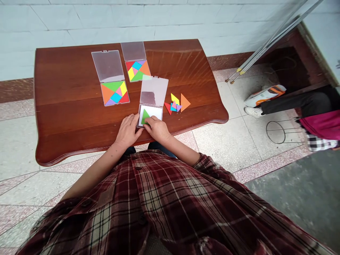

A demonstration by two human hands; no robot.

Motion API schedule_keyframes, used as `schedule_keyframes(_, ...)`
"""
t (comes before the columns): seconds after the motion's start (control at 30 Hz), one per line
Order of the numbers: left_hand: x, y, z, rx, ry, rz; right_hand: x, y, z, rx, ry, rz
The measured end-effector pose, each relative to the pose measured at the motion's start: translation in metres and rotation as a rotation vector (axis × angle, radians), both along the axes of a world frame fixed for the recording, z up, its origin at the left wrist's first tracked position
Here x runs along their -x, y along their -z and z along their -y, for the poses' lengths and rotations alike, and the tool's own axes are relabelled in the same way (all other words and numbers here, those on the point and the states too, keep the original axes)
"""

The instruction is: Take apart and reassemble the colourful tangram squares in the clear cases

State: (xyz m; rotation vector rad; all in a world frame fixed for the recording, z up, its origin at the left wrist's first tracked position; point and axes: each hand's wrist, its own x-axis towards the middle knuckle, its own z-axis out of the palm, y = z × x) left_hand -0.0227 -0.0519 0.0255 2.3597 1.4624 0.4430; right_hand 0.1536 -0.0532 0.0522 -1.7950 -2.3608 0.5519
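A clear hinged tangram case [158,112] lies with its lid [154,91] folded back near the table's front edge. Inside it, on a white base, sits a large green triangle tile [145,116]. My right hand [158,128] has its fingertips closed on the lower part of that tile. Flat on the table, my left hand [128,130] rests against the case's left side with fingers stretched out. Right of the case is a loose pile: an orange triangle [184,102], a yellow parallelogram [174,98], a red triangle [168,108], and small blue, pink and purple pieces.
Two filled tangram cases, one at left [114,86] and one at back [138,70], lie with lids folded back on the wooden table [66,106]. Crutches [255,58] lean at the right wall. Another person's leg [281,106] and a wire-framed stool [276,132] are at right.
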Motion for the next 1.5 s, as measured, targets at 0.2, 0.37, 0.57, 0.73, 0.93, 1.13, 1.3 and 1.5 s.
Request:
schedule_keyframes(0.2, -0.001, 0.0, 0.0, -0.013, -0.008, 0.015, -0.009, -0.008, -0.011, 0.041, 0.187, 0.011)
schedule_keyframes(0.37, -0.001, 0.001, 0.001, -0.003, -0.009, 0.033, -0.006, -0.013, -0.014, 0.107, 0.175, 0.037)
schedule_keyframes(0.57, 0.0, 0.001, 0.001, -0.023, 0.0, 0.034, -0.002, -0.016, -0.013, 0.139, 0.136, 0.046)
schedule_keyframes(0.73, 0.001, 0.002, 0.001, -0.04, 0.011, 0.051, 0.001, -0.017, -0.012, 0.15, 0.116, 0.037)
schedule_keyframes(0.93, 0.004, 0.006, 0.0, -0.044, -0.015, 0.091, 0.008, -0.023, -0.011, 0.18, 0.112, 0.045)
schedule_keyframes(1.13, 0.006, 0.008, -0.001, -0.056, -0.012, 0.155, 0.008, -0.019, -0.011, 0.163, 0.091, 0.025)
schedule_keyframes(1.3, 0.006, 0.006, -0.002, -0.048, -0.011, 0.179, 0.003, -0.014, -0.012, 0.157, 0.107, -0.007)
schedule_keyframes(1.5, 0.005, 0.006, -0.002, -0.038, -0.017, 0.176, 0.003, -0.012, -0.011, 0.155, 0.079, -0.007)
